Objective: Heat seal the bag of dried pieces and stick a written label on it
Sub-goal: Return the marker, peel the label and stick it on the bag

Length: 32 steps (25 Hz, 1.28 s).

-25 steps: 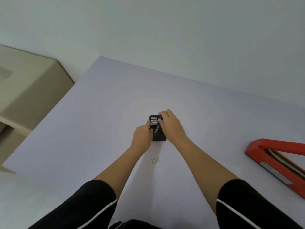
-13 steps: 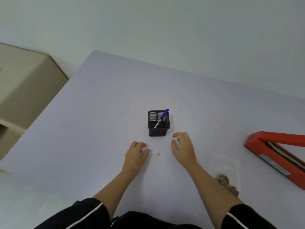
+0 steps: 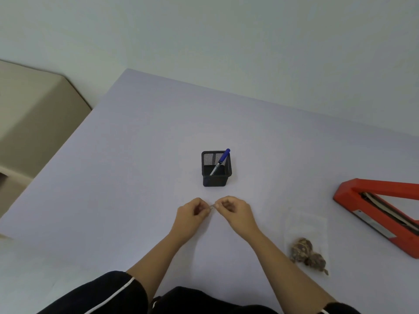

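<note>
A small white label is pinched between the fingertips of my left hand and my right hand, just above the table in front of me. A clear plastic bag lies flat to the right, with brown dried pieces gathered at its near end. The red heat sealer sits at the right edge with its arm raised. A blue pen leans in a black mesh pen holder beyond my hands.
The pale lilac table fills most of the view against a plain wall. A beige cabinet stands beyond the table's left edge.
Both hands left the pen holder with the pen standing in it and drew back. They then picked the label up off the table and now pinch it between them.
</note>
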Each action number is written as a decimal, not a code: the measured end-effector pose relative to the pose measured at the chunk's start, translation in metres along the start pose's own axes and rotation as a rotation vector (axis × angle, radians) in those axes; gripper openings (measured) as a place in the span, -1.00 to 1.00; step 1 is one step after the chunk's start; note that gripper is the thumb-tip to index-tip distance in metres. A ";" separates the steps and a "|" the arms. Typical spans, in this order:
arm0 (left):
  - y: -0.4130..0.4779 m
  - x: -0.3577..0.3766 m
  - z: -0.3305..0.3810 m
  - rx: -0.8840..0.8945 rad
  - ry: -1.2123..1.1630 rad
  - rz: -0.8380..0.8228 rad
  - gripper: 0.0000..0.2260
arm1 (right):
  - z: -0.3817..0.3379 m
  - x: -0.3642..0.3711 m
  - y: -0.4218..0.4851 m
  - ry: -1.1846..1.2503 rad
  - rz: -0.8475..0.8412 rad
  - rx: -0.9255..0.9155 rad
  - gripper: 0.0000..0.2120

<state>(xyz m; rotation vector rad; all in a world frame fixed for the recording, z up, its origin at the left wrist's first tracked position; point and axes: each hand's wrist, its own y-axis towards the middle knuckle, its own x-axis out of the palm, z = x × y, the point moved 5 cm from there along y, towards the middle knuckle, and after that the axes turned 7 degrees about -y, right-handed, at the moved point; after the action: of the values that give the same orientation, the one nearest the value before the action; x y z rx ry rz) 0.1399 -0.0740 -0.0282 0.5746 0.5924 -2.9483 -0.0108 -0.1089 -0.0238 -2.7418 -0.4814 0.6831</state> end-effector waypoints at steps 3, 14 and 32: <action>-0.010 -0.010 0.022 0.037 -0.136 -0.020 -0.97 | -0.018 -0.011 -0.013 0.166 0.009 0.028 -0.95; -0.052 -0.025 0.066 0.392 0.001 0.148 -0.81 | -0.051 -0.025 -0.048 0.340 0.006 0.088 -0.90; -0.059 -0.020 0.066 0.175 -0.385 0.207 -0.81 | -0.061 -0.035 -0.059 0.411 0.025 0.085 -0.86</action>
<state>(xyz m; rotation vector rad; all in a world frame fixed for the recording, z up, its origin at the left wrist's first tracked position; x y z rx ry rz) 0.1269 -0.0446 0.0570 0.0626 0.2218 -2.8148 -0.0246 -0.0800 0.0620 -2.7067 -0.3141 0.1286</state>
